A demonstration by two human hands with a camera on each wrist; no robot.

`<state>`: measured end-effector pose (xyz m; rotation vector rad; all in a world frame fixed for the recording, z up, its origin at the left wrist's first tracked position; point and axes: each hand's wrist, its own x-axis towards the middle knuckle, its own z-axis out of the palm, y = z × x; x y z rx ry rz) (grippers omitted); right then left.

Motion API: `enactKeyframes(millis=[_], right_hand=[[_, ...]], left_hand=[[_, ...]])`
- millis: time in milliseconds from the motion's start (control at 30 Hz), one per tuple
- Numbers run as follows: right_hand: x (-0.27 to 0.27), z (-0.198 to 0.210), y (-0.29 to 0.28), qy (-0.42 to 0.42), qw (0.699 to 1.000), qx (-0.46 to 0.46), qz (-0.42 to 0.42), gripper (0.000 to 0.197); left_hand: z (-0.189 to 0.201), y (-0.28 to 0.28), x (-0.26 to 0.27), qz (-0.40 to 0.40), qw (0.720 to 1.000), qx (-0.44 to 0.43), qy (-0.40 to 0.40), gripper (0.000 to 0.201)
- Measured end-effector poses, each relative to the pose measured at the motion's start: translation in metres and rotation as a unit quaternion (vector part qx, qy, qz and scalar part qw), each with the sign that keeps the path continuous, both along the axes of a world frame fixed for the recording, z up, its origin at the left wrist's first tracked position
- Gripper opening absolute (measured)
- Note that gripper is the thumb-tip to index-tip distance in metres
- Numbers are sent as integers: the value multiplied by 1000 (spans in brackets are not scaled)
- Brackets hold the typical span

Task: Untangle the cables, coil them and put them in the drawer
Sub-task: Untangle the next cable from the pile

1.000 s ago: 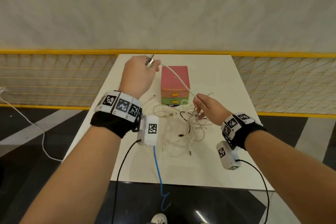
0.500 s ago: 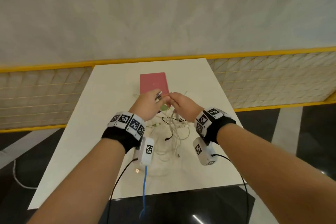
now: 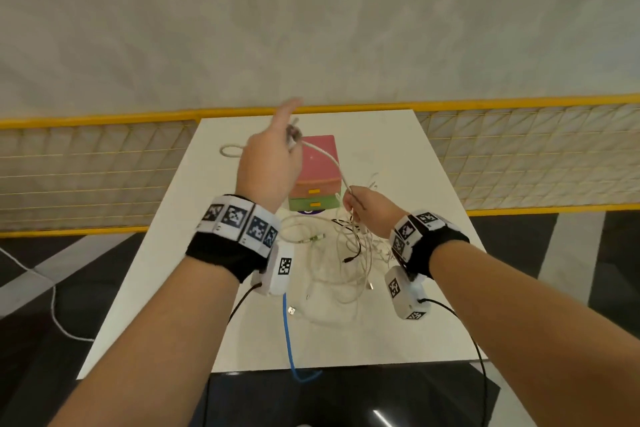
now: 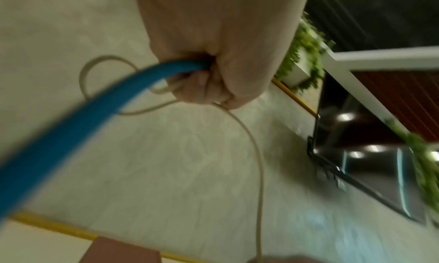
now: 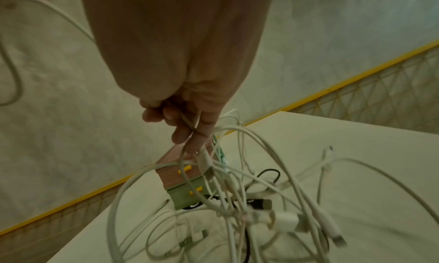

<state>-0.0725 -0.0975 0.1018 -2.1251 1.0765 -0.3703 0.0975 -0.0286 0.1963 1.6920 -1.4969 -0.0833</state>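
Pinching a white cable near its plug end, the left hand is raised above the far half of the white table, fingers curled round the cord and one finger pointing up toward the wall; a small loop of the same cable sticks out on the left of the hand. In the left wrist view the curled fingers close on the thin cord, with the blurred blue lead of the wrist camera crossing in front. From there the white cable runs down and to the right to the right hand, which is lower and nearer the table's right edge; its fingertips pinch the cord, and other strands of the tangle hang against them. Below and between the two wrists lies the tangle of cables, mostly white with a thin black one among them, spread over the middle of the table with several plugs loose at its near side. Just beyond the tangle, toward the far edge, stands the small drawer box, pink on top with an orange and a green drawer, both shut, yellow pulls facing the person. A yellow-railed mesh fence runs behind the table.
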Motion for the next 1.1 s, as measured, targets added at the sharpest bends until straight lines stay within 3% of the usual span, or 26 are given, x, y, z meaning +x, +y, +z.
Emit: enactKeyframes(millis=[100,233,300,433,533,600,633,667,767,833,967,1100], right_hand=[[-1,2,-4,33,999,-16,30,25],[-6,3,-11,46,999,-16,15,27],[-9,2,-14,39,999,-17,7,28],[-21,-12,-15,27,1000,6,2,34],[-27,-20,-11,13,1000,10,-3,35],[-25,-20,-12,12,1000,13,-11,34],[-23,-19,-14,19,1000,13,-15,32],[-20,-17,-15,30,999,9,-18,31],[-10,-6,-18,47,999,-14,-4,30],[-2,5,-15,40,998,-34,23,33],[5,23,-5,14,994,-75,75,42],[-8,6,-13,12,998,-44,49,29]], left_hand=[[-9,3,-17,-75,990,65,-97,42],[-13,1,-26,-133,977,152,-66,23],[-12,0,-24,-143,974,173,-33,36],[9,-1,-8,-65,991,45,111,43],[16,-6,8,19,985,-32,169,45],[10,-9,15,76,991,-43,102,34],[7,-8,17,100,993,-37,41,22],[2,-7,16,108,993,-26,-31,24],[-14,-1,-3,-4,967,55,-247,58],[-29,-3,-23,-60,944,140,-293,59],[-55,-15,-17,-68,949,220,-214,35],[-47,-17,-9,-88,982,146,-87,25]])
